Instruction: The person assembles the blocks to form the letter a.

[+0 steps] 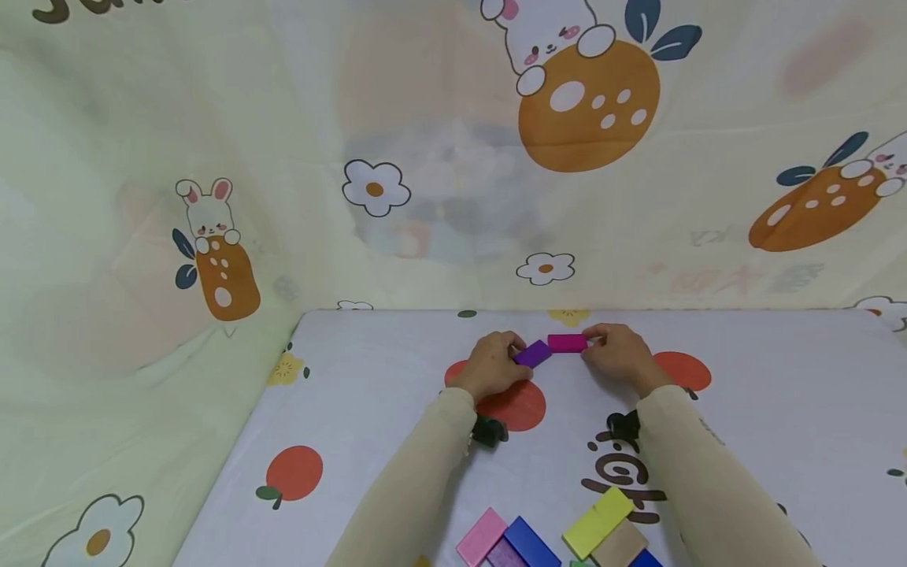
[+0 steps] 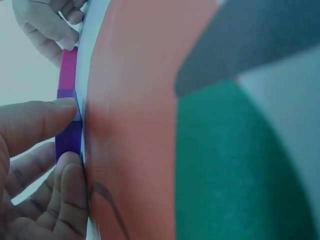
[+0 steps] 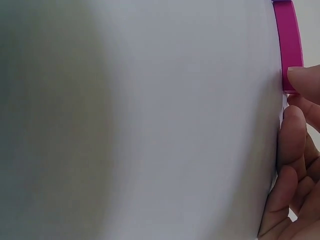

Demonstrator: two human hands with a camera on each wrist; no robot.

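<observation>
Two blocks (image 1: 549,348) end to end between the hands, spare blocks (image 1: 553,535) nearer (by the forearms)

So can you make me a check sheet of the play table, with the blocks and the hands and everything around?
Surface: white cloth with red fruit prints, flat.
Job's things: purple block and magenta block lying end to end, corners meeting.
Clutter: loose blocks at the near edge: pink block, blue block, yellow block, tan block.
Grips: left hand pinches the purple block; right hand pinches the magenta block.
Cables: nothing seen.
Surroundings: bunny-print curtain behind and on the left.
</observation>
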